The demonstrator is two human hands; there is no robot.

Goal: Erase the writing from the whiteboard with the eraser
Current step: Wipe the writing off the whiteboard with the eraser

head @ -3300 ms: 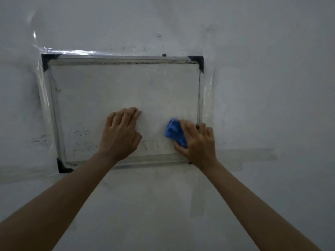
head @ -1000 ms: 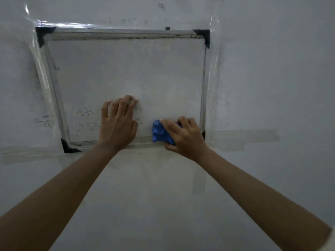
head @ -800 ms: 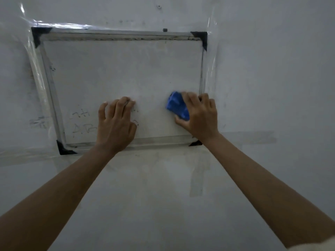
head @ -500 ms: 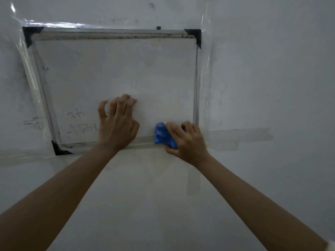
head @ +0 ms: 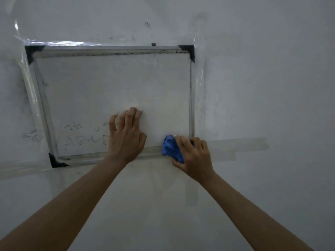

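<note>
A small whiteboard (head: 112, 84) with a metal frame and black corners is taped to a white wall. Faint grey writing (head: 85, 140) stays in its lower left, partly hidden by my left hand. My left hand (head: 126, 136) lies flat on the board's lower middle, fingers spread upward. My right hand (head: 194, 156) is closed on a blue eraser (head: 171, 148) at the board's bottom right corner, over the lower frame rail. The board's right half looks wiped.
Clear tape (head: 239, 145) and plastic film (head: 25, 82) hold the board to the wall. Smudged marks (head: 31, 135) sit on the wall left of the frame. A small dark peg (head: 153, 44) sticks out above the top rail.
My right hand with the eraser has swept up and down the board's right part and now sits at the bottom right corner. My left hand stays pressed on the board.
</note>
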